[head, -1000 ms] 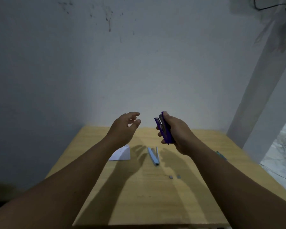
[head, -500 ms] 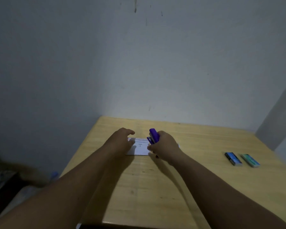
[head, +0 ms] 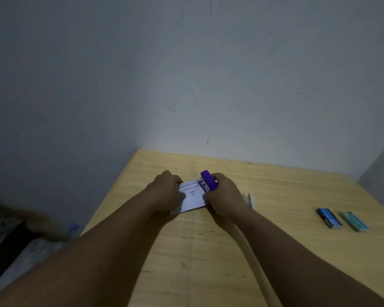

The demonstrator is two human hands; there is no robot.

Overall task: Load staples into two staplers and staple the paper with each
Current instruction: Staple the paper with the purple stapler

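Right hand has its fingers wrapped round the purple stapler, nose set over the far right corner of the paper. Left hand grips the paper's left edge, thumb on top, fingers curled over the far side. The paper sits on the wooden surface between both hands, near the far left corner. A second stapler, pale blue, peeks out just right of the right wrist. Off to the right, well apart, a blue box and a green box lie side by side. A bottle cap shows down on the floor left.
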